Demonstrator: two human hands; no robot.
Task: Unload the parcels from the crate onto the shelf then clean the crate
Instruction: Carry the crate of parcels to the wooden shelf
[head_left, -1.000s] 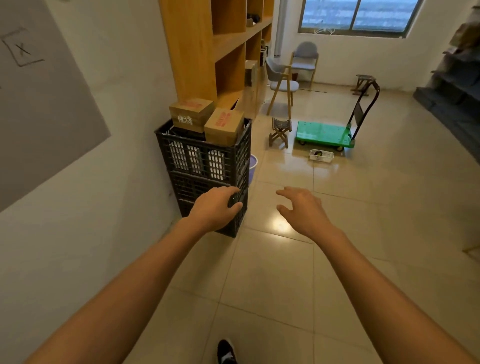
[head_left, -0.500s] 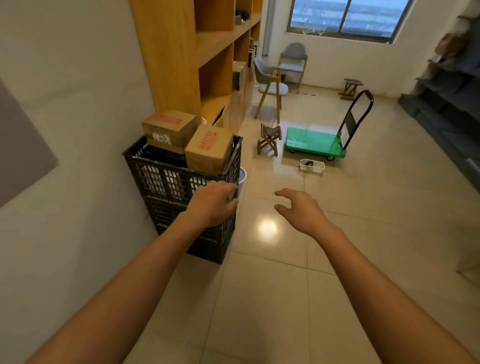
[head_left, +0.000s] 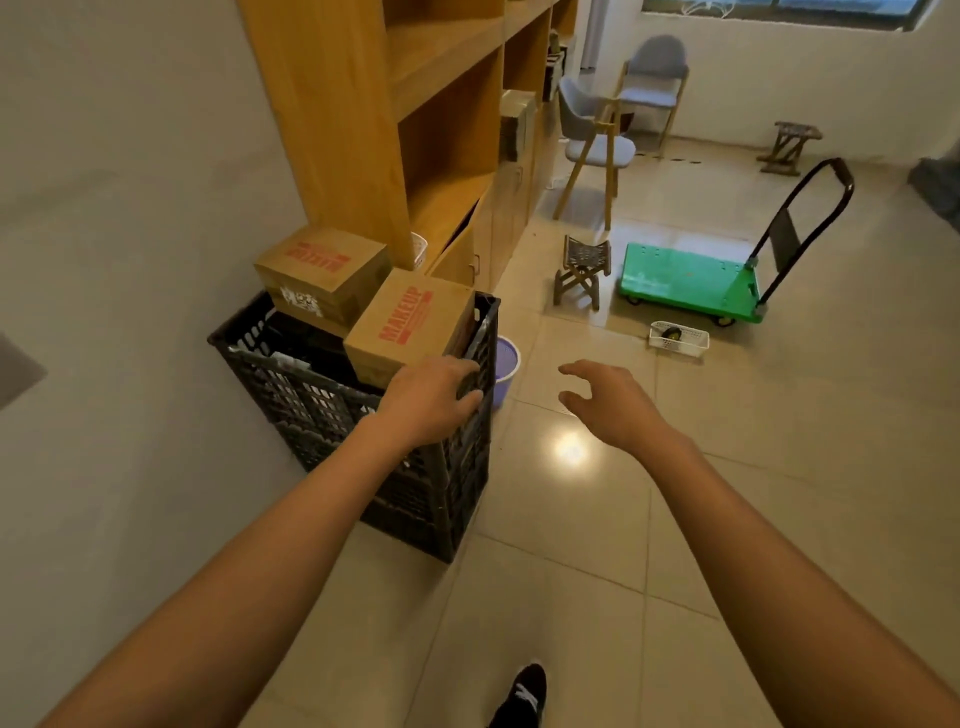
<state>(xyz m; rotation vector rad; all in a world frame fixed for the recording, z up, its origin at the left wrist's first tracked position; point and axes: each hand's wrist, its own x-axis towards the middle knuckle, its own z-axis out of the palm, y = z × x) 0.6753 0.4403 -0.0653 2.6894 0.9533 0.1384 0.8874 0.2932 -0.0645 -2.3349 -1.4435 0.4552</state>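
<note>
With the left hand (head_left: 431, 400) gripping the crate (head_left: 363, 415) rim and the right hand (head_left: 613, 405) spread empty, tilting the crate risks spilling both parcels (head_left: 410, 322) stacked above it.

The left hand (head_left: 431, 402) covers the near corner of the crate (head_left: 332, 415) — its fingertips are out of sight over the rim. Dark contents under the two parcels (head_left: 410, 322) are too murky to name. The far box's (head_left: 322, 270) red print is blurred. The shelf (head_left: 363, 104) runs off the top edge — the window (head_left: 779, 8) too.
</note>
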